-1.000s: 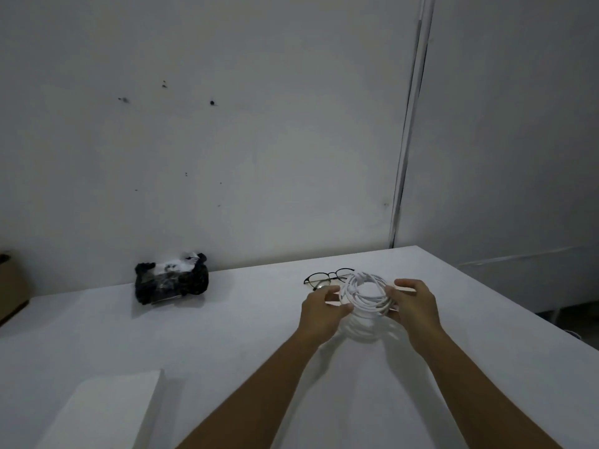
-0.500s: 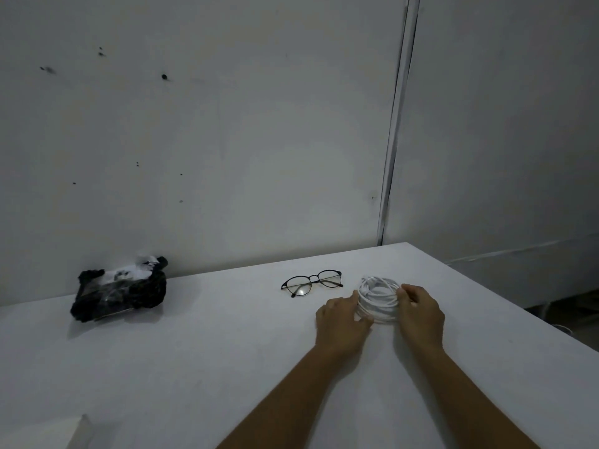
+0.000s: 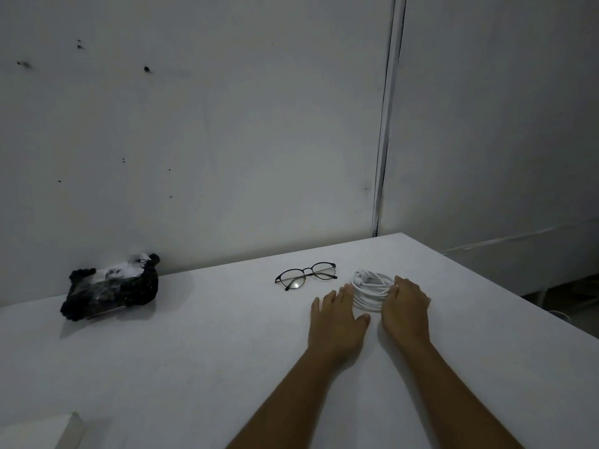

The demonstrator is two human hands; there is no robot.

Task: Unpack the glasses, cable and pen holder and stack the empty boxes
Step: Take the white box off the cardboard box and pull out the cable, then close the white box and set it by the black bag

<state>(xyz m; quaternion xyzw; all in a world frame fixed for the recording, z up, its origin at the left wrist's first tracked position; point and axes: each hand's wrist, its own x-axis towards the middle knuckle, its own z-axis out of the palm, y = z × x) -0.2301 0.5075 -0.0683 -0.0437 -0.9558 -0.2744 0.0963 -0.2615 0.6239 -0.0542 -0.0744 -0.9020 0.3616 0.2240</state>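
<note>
Nearest you, a white cardboard box [image 3: 42, 431] is peeking in at the lower left corner. Your left hand [image 3: 337, 322] is lying flat, fingers spread, beside the coiled white cable [image 3: 369, 288] on the white table [image 3: 194, 351]; your right hand [image 3: 406, 307] is cupping the coil's other side, fingers loosely curved. Beyond, thin black-framed glasses [image 3: 306, 275] are resting open.

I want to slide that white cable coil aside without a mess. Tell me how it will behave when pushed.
The cable coil is loose loops with no tie visible, so it would probably flop and spread rather than move as one piece. It looks light, and likely slides easily on the smooth table. It lies flat, so rolling seems unlikely.
</note>
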